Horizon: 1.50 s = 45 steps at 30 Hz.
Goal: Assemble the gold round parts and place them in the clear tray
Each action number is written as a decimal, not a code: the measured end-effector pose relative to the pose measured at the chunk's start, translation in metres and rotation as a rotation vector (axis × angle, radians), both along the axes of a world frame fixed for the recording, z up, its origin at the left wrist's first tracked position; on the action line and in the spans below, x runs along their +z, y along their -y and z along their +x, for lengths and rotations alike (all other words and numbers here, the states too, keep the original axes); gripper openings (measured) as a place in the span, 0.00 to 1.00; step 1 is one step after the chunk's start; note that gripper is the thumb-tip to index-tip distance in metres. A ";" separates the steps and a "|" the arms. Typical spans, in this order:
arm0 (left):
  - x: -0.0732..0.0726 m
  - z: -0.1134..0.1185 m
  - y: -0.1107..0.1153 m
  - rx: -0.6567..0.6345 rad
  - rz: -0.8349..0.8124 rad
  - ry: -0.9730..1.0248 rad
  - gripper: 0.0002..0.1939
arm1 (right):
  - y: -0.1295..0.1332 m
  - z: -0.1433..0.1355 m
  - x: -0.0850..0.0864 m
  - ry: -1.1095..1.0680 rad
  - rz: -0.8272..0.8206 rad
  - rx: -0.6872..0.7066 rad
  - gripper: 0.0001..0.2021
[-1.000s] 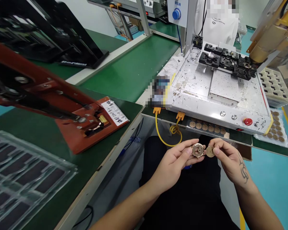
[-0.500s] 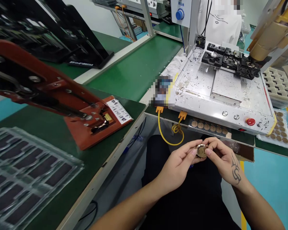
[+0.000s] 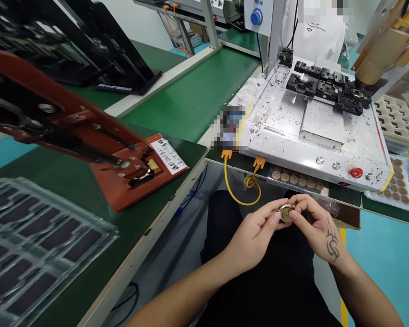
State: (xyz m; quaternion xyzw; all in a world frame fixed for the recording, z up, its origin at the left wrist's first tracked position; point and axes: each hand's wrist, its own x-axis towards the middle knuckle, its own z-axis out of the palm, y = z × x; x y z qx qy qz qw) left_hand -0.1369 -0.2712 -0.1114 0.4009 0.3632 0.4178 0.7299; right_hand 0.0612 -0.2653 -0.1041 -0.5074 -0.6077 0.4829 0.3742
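- Head view: the left hand point(image 3: 255, 238) pinches a small round metal case point(image 3: 286, 213) over the lap, below the white machine bed point(image 3: 313, 136).
- The right hand point(image 3: 315, 227) now presses onto the case the gold disc it held beside it a second ago; the two pieces have met.

Only 1 view is given, taken from the head and directed forward and down. The hands point(image 3: 286, 227) are seen close, low in the middle, above the lap. The red press point(image 3: 88, 136) is placed left, the white machine point(image 3: 313, 127) farther ahead.
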 end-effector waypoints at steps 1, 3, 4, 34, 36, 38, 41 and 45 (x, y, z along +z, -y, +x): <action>0.000 0.000 0.000 -0.003 0.004 -0.002 0.22 | 0.000 -0.001 0.000 0.006 0.012 -0.003 0.10; -0.001 0.001 0.001 -0.006 0.006 0.000 0.22 | 0.001 -0.003 0.001 0.014 0.040 -0.015 0.09; -0.001 0.001 0.001 -0.006 0.009 -0.004 0.22 | 0.002 -0.004 0.001 0.020 0.059 -0.023 0.09; 0.021 -0.023 -0.008 0.127 0.140 -0.297 0.15 | -0.008 -0.037 -0.002 -0.259 -0.153 -0.033 0.15; 0.021 -0.025 -0.007 0.130 0.155 -0.309 0.14 | -0.007 -0.038 -0.002 -0.256 -0.152 -0.017 0.15; 0.020 -0.027 -0.008 0.132 0.183 -0.328 0.13 | -0.009 -0.038 -0.003 -0.248 -0.127 0.010 0.14; 0.020 -0.031 -0.009 0.156 0.205 -0.365 0.12 | -0.016 -0.033 -0.002 -0.174 0.025 0.137 0.19; 0.029 -0.037 -0.007 0.215 0.242 -0.446 0.12 | -0.035 -0.030 0.006 0.111 0.468 0.397 0.26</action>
